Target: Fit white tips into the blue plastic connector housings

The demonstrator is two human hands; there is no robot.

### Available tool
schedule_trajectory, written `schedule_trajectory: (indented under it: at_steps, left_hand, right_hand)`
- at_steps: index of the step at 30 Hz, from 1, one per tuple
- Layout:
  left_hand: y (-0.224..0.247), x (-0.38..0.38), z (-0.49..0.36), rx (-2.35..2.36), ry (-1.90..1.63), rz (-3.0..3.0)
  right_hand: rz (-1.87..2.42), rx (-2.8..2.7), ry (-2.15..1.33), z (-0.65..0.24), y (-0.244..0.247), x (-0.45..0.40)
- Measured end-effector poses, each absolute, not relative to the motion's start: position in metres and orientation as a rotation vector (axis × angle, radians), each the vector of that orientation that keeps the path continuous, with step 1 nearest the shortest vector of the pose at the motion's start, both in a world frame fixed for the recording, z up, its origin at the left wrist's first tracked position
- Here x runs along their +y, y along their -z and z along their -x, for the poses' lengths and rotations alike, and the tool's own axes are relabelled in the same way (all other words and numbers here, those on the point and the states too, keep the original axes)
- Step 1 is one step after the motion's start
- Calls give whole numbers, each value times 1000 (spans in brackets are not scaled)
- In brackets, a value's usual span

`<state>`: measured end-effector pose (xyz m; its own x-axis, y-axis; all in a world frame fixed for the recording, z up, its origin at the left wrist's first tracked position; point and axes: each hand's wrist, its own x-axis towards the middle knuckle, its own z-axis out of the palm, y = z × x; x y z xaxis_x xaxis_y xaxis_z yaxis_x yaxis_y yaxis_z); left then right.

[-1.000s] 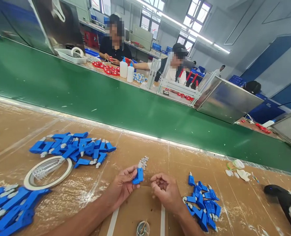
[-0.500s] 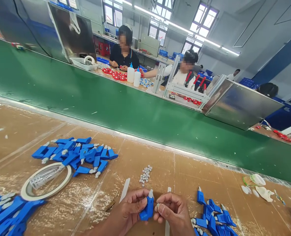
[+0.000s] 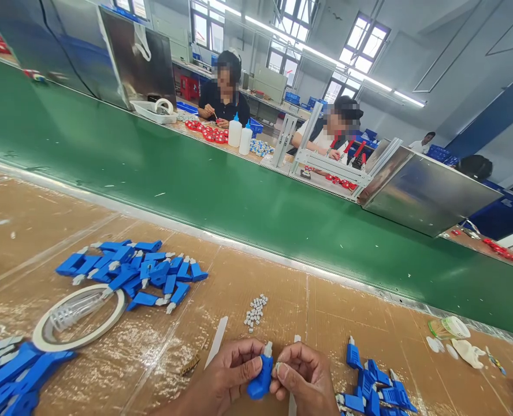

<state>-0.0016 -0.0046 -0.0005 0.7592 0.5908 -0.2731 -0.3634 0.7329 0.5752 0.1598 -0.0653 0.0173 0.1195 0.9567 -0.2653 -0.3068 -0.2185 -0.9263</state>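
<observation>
My left hand (image 3: pixel 234 372) grips a blue plastic part (image 3: pixel 260 378) with a pale grey tip pointing up. The fingers of my right hand (image 3: pixel 302 372) are pinched together close to its right side. Between them shows a sliver of a small pale piece (image 3: pixel 277 366), mostly hidden by the fingertips. Just beyond my hands lies a little heap of small grey pieces (image 3: pixel 255 312). More blue parts with grey tips (image 3: pixel 371 381) are piled to the right of my right hand.
At left lie a heap of blue parts (image 3: pixel 152 271), a roll of tape (image 3: pixel 81 335) and longer blue pieces (image 3: pixel 18 381). A tub of sticks (image 3: pixel 451 328) stands at the right. Past the green belt (image 3: pixel 196 185), co-workers sit beside red parts (image 3: pixel 213 134) and white bottles (image 3: pixel 234 133).
The blue part has turned slightly in my left hand, and my right fingertips stay beside it. Across the belt, a co-worker's outstretched arm has drawn back. My view has shifted a little.
</observation>
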Motion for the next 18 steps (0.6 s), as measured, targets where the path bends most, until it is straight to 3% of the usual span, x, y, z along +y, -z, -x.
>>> schedule_trajectory:
  at_steps: [11, 18]
  left_hand:
    - [13, -6, 0, 438, -508, -499]
    - [21, -2, 0, 534, -428, -433]
  right_hand:
    - [1248, -761, -1431, -162, -12, -67]
    - [1314, -974, -1198, -156, -13, -74]
